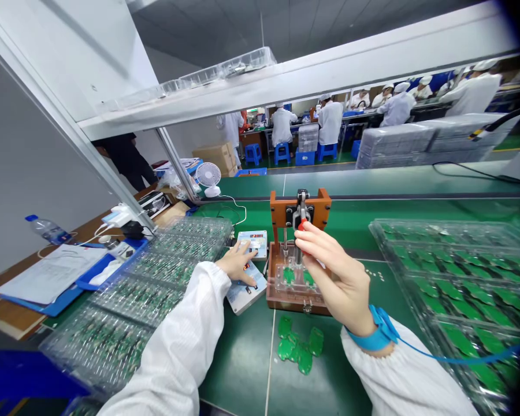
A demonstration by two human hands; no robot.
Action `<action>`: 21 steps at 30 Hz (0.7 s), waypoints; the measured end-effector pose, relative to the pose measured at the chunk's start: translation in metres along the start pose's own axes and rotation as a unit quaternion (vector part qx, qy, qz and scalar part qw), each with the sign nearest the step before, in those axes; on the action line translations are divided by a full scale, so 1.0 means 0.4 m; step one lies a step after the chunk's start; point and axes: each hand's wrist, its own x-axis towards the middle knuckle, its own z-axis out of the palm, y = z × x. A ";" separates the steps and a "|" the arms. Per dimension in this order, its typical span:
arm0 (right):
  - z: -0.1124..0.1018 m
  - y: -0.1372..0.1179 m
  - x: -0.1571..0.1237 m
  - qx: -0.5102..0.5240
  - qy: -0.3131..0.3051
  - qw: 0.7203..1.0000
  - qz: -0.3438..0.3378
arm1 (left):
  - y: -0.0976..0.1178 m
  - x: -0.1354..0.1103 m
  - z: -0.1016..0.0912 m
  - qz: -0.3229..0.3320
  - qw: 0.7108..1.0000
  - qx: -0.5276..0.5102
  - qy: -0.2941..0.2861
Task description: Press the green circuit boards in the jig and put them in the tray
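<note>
Over smooth green worktop (234,370), right hand (344,280) pinching red lever handle (302,224), left hand (235,263) spread over boxy devices (242,296), rounded boards (304,360)

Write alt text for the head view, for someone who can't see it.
A person's right grip is on the red handle of an orange-framed clamping fixture, while the left grip lies spread over two display boxes. Loose green boards lie in front of the fixture, with clear trays of more boards on both sides. White-clad people are farther back.
</note>
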 end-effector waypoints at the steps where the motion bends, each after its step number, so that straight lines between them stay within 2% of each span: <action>1: 0.000 0.000 0.000 0.001 0.000 1.000 0.000 | 0.002 0.001 -0.002 0.003 1.000 -0.001 0.002; 8: 0.003 0.002 0.003 0.002 0.004 1.000 -0.006 | -0.008 0.010 0.011 0.006 1.000 -0.007 -0.010; 14: 0.006 0.002 0.000 0.001 0.008 1.000 -0.010 | -0.029 -0.015 0.002 0.009 0.999 -0.031 0.024; 21: 0.012 0.006 -0.005 -0.010 0.017 1.000 -0.012 | -0.039 -0.038 -0.005 -0.009 0.999 -0.007 -0.030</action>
